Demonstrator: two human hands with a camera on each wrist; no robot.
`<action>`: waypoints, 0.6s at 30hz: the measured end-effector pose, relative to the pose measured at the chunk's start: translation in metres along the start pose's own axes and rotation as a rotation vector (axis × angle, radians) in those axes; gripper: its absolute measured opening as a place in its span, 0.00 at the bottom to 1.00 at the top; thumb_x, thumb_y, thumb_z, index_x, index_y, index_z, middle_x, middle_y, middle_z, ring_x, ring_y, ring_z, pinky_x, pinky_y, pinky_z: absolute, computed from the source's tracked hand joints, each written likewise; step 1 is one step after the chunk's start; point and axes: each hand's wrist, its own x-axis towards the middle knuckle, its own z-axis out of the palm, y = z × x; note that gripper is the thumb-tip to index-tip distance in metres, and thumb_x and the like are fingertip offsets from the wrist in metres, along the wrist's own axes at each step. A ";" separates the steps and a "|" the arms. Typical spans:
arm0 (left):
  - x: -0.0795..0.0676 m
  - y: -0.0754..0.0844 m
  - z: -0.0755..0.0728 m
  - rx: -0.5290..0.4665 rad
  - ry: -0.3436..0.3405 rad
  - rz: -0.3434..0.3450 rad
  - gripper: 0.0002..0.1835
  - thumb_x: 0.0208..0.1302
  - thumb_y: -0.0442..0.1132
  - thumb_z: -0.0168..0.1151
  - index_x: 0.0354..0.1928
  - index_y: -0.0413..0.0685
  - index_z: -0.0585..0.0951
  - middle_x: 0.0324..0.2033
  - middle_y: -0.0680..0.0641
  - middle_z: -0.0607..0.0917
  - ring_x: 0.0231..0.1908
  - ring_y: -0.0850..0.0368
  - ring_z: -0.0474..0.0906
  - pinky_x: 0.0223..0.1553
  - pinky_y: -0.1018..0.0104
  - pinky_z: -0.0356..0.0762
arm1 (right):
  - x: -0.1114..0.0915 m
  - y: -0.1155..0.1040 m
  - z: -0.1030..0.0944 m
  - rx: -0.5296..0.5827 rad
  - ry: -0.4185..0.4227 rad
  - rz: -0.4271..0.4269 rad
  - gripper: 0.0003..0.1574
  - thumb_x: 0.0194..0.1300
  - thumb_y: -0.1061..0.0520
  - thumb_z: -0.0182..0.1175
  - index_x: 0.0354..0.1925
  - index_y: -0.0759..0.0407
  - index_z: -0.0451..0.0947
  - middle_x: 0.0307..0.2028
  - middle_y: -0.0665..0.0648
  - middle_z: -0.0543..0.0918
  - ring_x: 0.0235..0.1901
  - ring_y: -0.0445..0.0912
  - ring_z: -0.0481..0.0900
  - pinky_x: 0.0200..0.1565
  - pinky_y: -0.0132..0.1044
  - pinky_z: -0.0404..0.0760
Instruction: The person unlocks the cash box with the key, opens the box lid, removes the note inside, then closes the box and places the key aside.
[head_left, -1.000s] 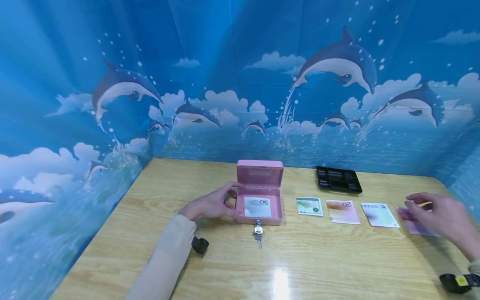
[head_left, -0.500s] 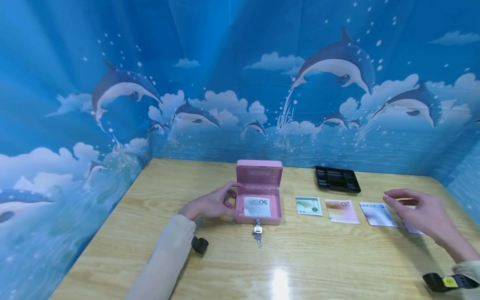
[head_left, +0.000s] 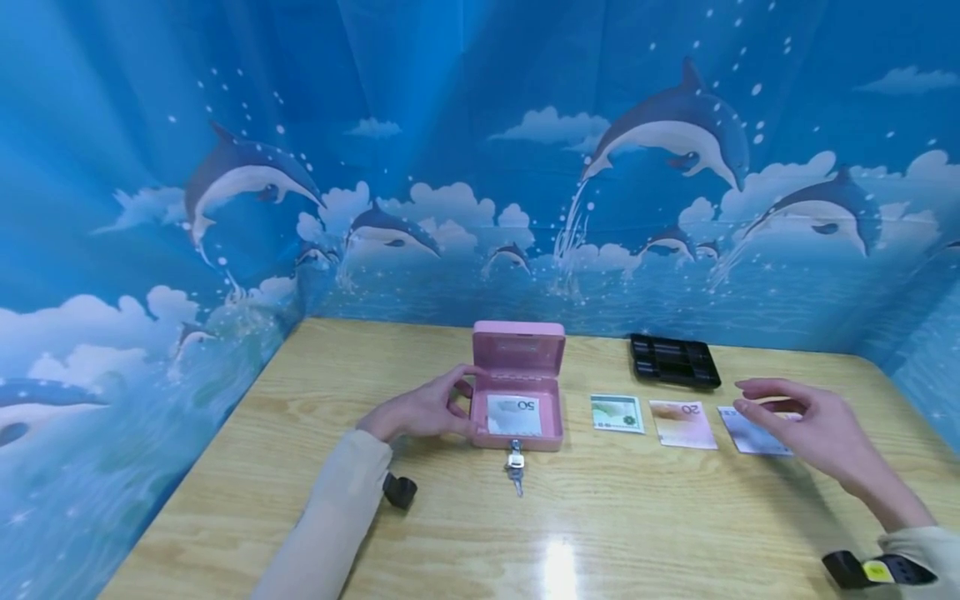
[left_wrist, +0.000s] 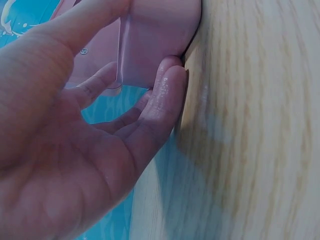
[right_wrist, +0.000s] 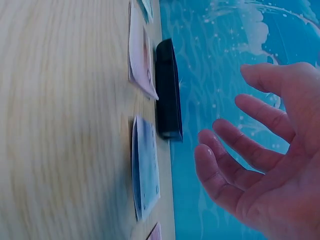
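My left hand (head_left: pixel 423 408) holds the left side of a pink cash box (head_left: pixel 519 329), whose lid stands raised. In the left wrist view, fingertips (left_wrist: pixel 172 80) touch the box wall (left_wrist: pixel 150 45) near the table. A banknote marked 50 (head_left: pixel 513 417) lies inside, and keys (head_left: pixel 516 462) hang from the front lock. With nothing in it, my right hand (head_left: pixel 817 425) hovers with loosely curved fingers above a folded bluish banknote (head_left: pixel 750 437). Left of that lie a pink 20 banknote (head_left: pixel 684 427) and a green banknote (head_left: pixel 617 414).
Behind the banknotes, a black compartment tray (head_left: pixel 672 369) sits near the table's back edge. The corner of another pinkish banknote (right_wrist: pixel 156 233) shows in the right wrist view. A blue dolphin-print curtain (head_left: pixel 450 167) rises along the back and sides of the wooden table (head_left: pixel 637 533).
My right hand has moved left, from above the far-right pink banknote to above the bluish one. The left hand and the cash box stay in place.
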 end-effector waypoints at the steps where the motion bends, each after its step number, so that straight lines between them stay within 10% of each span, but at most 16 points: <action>1: 0.000 0.000 0.000 0.001 0.000 -0.002 0.48 0.56 0.43 0.78 0.75 0.69 0.61 0.62 0.45 0.74 0.52 0.53 0.81 0.45 0.60 0.81 | 0.000 -0.002 0.001 -0.003 -0.001 0.001 0.35 0.72 0.37 0.61 0.66 0.56 0.77 0.58 0.66 0.84 0.42 0.25 0.73 0.32 0.30 0.80; 18: 0.001 0.000 0.000 -0.003 0.007 -0.003 0.49 0.55 0.43 0.79 0.75 0.68 0.61 0.61 0.45 0.75 0.51 0.53 0.80 0.46 0.61 0.81 | 0.000 -0.030 0.014 0.061 -0.013 -0.063 0.31 0.72 0.38 0.62 0.63 0.53 0.79 0.58 0.64 0.84 0.40 0.15 0.70 0.34 0.31 0.81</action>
